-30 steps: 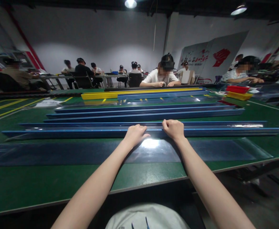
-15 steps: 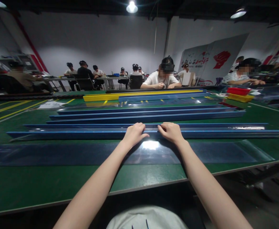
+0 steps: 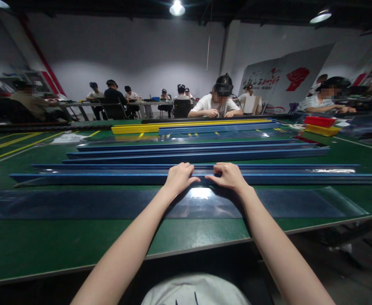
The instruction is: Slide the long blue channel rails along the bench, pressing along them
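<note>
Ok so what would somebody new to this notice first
Probably the person's left hand and right hand, close together at the near edge of the long blue channel, mid-picture. Just below them, a bright glare on the clear strip along the green table would likely draw the eye. Farther back, the yellow rail and, at the right, the red bin stand out.

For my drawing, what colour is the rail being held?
The rail is blue, clearest in head view.

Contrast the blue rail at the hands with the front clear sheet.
The blue rail has a raised side; the clear sheet lies flat. The left hand and right hand touch the rail, not the sheet. Both rail ends show; the sheet runs out of view leftward. Both lie on the green table.
</note>
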Demonstrator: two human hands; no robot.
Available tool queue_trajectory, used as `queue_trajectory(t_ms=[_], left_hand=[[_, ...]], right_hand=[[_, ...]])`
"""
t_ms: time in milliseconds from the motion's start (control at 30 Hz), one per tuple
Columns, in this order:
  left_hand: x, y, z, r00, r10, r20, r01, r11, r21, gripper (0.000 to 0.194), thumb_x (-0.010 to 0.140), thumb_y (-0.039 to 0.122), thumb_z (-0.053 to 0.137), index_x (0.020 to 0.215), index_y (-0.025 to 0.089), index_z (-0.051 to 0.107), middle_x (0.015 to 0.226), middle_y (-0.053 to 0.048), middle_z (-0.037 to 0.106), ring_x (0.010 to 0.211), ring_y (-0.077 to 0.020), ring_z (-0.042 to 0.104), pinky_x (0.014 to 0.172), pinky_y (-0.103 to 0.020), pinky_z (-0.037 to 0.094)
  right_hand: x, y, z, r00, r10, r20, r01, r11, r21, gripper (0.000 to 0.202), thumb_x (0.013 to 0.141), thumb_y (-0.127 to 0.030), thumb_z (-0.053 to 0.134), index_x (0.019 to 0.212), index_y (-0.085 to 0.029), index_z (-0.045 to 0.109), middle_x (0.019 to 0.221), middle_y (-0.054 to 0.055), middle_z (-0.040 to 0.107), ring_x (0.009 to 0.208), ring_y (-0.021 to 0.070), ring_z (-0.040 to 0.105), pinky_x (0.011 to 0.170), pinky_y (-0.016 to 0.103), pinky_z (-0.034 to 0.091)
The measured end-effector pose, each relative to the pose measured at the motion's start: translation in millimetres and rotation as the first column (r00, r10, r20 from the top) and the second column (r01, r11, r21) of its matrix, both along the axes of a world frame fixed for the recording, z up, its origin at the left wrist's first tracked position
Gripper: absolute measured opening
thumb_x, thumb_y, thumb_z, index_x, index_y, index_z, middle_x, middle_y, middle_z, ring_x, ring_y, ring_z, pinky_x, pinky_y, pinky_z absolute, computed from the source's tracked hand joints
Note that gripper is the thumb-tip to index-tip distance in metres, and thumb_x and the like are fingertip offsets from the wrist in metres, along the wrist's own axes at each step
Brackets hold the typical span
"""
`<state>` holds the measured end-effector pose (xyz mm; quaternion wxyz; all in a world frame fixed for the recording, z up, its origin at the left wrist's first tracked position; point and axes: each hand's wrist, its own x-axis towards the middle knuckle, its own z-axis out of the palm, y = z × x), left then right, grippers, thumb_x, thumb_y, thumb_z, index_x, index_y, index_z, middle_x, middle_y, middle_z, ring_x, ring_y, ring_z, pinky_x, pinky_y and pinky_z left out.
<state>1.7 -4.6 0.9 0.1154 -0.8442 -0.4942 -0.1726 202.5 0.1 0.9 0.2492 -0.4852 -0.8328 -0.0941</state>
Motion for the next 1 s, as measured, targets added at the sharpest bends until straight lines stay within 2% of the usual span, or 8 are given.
queue_trajectory(t_ms=[300,567,733,1000], left_hand=[[1,-2,2.8,1.000,-0.008,-0.012,0.008,0.998,-0.058,0.032,0.076,0.050,0.053,0.082,0.019,0.053,0.088,-0.002,0.059,0.080,-0.0165,0.056,0.061,-0.025,0.038],[-9,-1,15.0,0.997,-0.048,-0.059,0.040,0.990,-0.133,0.024,0.073,0.042,0.061,0.080,0.021,0.055,0.084,0.001,0.061,0.079,-0.0155,0.057,0.060,-0.022,0.037],[-15,0,18.4,0.998,-0.023,-0.066,0.011,0.986,-0.165,0.021,0.071,0.040,0.062,0.077,0.021,0.056,0.083,0.001,0.062,0.079,-0.0160,0.057,0.058,-0.022,0.036],[-13,0,15.3,0.997,-0.008,-0.078,-0.004,0.987,-0.160,0.023,0.073,0.043,0.059,0.077,0.021,0.057,0.084,0.000,0.062,0.078,-0.0166,0.058,0.058,-0.023,0.037]], right_hand=[[0,-4,1.0,1.000,-0.002,0.031,0.002,1.000,-0.017,0.038,0.075,-0.052,0.047,0.059,-0.018,0.054,0.062,0.001,0.056,0.058,0.0116,0.047,0.055,0.022,0.025],[-14,-6,-2.3,0.994,0.068,0.084,-0.065,0.997,-0.045,0.027,0.076,-0.043,0.050,0.072,-0.018,0.056,0.077,0.005,0.060,0.072,0.0149,0.052,0.059,0.023,0.028],[-14,-3,-3.5,0.997,0.038,0.072,-0.034,0.998,-0.053,0.023,0.075,-0.040,0.051,0.068,-0.018,0.055,0.072,0.003,0.059,0.067,0.0140,0.050,0.056,0.023,0.026],[-12,-1,0.0,0.999,0.028,0.041,-0.023,0.993,-0.112,0.022,0.072,-0.039,0.052,0.064,-0.019,0.055,0.067,0.003,0.059,0.065,0.0138,0.050,0.054,0.023,0.025]])
